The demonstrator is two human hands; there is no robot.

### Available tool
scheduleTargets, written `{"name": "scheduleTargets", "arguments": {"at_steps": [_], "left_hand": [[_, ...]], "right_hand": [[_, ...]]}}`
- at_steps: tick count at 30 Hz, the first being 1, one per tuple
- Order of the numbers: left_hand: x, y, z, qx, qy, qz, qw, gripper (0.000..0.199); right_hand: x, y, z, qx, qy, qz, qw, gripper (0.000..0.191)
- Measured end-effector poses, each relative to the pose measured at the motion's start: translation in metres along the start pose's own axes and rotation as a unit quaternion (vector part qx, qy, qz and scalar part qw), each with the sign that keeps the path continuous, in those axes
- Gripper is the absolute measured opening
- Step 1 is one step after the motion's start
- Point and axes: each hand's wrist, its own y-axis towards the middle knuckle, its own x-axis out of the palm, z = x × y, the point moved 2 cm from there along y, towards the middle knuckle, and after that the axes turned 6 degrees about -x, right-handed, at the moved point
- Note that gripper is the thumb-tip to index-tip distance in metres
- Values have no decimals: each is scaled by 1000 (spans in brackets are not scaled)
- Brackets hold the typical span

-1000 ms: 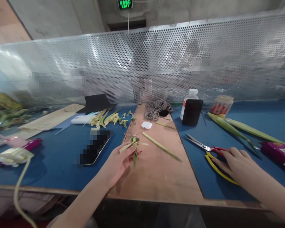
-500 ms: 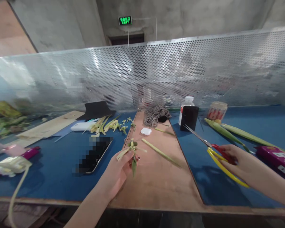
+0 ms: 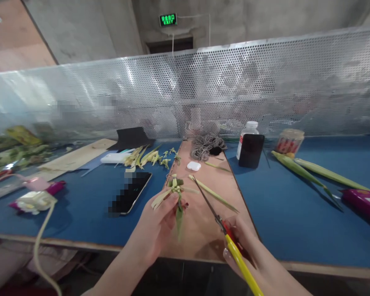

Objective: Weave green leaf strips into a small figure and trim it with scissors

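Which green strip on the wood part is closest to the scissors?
The long leaf strip, just beyond the blades of the scissors in the right hand. The short leaf strip lies farther back.

Left hand [image 3: 162, 213] pinches a woven leaf figure [image 3: 176, 189] above the surface [image 3: 200, 242]; right hand [image 3: 246, 246] grips red-and-yellow scissors [image 3: 220, 224], blades angled toward it (a white case [image 3: 194, 165] sits just beyond, near tangled grey cord [image 3: 203, 147]).

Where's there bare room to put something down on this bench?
Right: blue surface between the right hand and purple packet. Left: a smaller patch between the phone and corded item. Crowded: around leaf scraps and grey string.
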Motion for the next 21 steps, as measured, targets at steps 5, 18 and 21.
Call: {"name": "scheduleTargets", "arguments": {"at_steps": [5, 18, 21], "left_hand": [[3, -2, 0, -16, 2, 29, 999, 21], [7, -7, 0, -19, 25, 24, 999, 21], [6, -6, -1, -11, 27, 27, 999, 19]], "right_hand": [[7, 2, -3, -2, 10, -12, 1000, 27], [11, 4, -3, 15, 32, -22, 999, 24], [12, 3, 2, 8, 25, -11, 1000, 25]]}}
